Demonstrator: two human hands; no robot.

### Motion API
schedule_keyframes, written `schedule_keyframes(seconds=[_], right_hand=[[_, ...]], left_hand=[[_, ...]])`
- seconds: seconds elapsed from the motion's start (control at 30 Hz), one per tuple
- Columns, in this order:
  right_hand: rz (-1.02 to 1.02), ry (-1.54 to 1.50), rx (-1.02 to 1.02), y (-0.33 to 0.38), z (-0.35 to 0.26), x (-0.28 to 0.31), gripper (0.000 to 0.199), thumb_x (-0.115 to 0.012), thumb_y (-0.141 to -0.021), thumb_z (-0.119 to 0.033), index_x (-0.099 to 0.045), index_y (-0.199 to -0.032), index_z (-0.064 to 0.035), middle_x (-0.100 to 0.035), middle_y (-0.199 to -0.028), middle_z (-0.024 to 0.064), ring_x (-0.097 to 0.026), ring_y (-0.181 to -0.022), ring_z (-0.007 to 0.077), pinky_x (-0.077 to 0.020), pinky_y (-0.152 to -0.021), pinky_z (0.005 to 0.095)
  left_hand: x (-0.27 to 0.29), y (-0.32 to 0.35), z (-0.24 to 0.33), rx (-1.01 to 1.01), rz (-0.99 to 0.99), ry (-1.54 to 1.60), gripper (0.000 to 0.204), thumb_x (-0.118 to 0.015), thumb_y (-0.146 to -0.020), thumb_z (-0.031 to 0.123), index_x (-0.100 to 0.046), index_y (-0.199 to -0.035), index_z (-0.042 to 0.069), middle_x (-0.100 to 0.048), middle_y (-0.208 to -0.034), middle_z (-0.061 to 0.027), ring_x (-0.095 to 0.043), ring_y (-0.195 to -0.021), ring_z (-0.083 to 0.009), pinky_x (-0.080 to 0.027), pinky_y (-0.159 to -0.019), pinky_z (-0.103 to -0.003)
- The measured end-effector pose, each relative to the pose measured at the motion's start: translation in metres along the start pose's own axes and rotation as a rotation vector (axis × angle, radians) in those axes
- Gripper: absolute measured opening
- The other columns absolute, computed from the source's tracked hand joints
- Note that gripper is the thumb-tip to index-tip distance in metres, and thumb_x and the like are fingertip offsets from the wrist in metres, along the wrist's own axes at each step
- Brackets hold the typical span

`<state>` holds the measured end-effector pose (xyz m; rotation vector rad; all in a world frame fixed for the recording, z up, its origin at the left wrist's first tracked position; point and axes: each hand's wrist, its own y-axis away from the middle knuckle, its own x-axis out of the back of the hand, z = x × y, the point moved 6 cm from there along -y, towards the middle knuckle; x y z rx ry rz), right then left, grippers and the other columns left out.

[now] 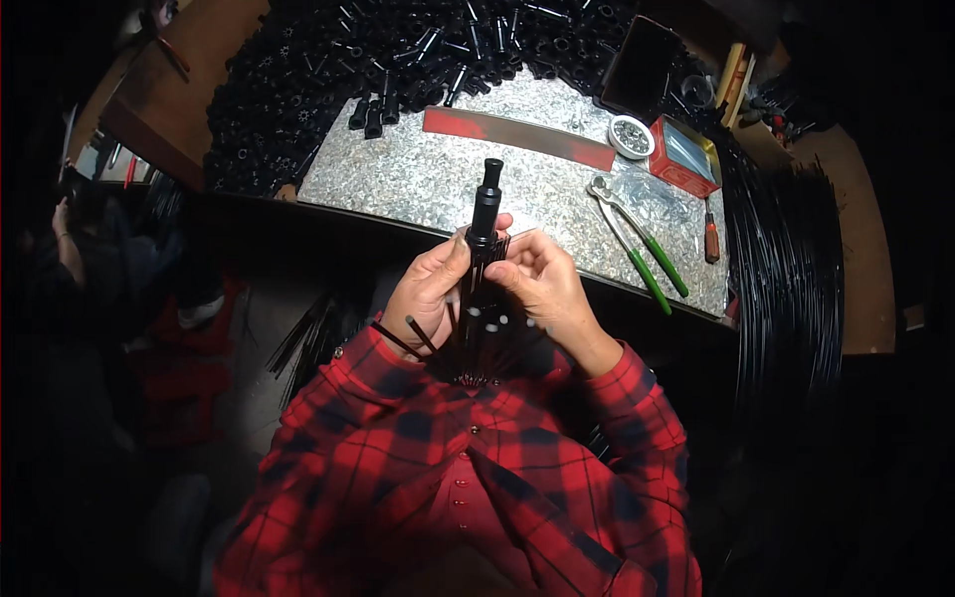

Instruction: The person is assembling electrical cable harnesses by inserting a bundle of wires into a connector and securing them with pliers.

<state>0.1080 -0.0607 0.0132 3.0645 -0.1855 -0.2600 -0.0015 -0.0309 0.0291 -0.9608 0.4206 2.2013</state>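
Note:
In front of my chest stands what looks like an umbrella frame, a black stepped tube with a flared end pointing away from me. Thin black ribs spread from its collar back toward my shirt, some with pale round tips. My left hand is closed round the collar from the left, thumb along its side. On the other side, my right hand pinches at the ribs just below the collar, its thumb and fingers bent together. The hands partly hide the joint where ribs and collar meet.
Beyond my hands is a speckled metal-topped bench with a heap of black tubular parts. On it lie a red-and-grey bar, a round white dish, a red box, green-handled pincers and a screwdriver. Black rods hang at right.

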Motion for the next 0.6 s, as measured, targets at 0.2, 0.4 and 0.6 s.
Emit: schedule_keyframes(seconds=[0.2, 0.4, 0.6], right_hand=[[-0.123, -0.084, -0.082, 0.013, 0.003, -0.015, 0.024, -0.060, -0.088, -0.021, -0.052, -0.073, -0.0042, -0.050, -0.058, -0.0029, -0.046, -0.045, 0.0032, -0.0355, -0.041, 0.0170], [-0.101, -0.079, 0.036, 0.014, -0.002, -0.019, 0.027, -0.054, -0.092, -0.024, -0.053, -0.073, -0.0042, -0.049, -0.056, -0.0024, -0.046, -0.041, 0.0043, -0.0344, -0.037, 0.0180], [-0.234, -0.049, 0.042, 0.016, -0.008, -0.020, 0.027, -0.052, -0.093, -0.027, -0.056, -0.078, -0.0035, -0.050, -0.058, -0.0022, -0.047, -0.042, 0.0053, -0.0363, -0.038, 0.0197]], left_hand=[[-0.001, 0.001, -0.004, 0.072, -0.132, 0.131, 0.044, -0.043, -0.095, 0.023, -0.037, -0.131, -0.003, -0.054, -0.119, -0.0111, -0.052, -0.111, -0.0195, -0.044, -0.094, -0.032], [0.010, 0.000, -0.007, -0.010, -0.053, 0.171, 0.043, -0.050, -0.092, 0.020, -0.042, -0.128, -0.003, -0.048, -0.127, -0.0148, -0.043, -0.122, -0.0269, -0.039, -0.100, -0.039], [0.014, 0.001, -0.009, 0.136, -0.145, 0.064, 0.044, -0.048, -0.092, 0.016, -0.037, -0.131, 0.000, -0.033, -0.141, -0.0130, -0.031, -0.129, -0.0364, -0.031, -0.104, -0.048]])
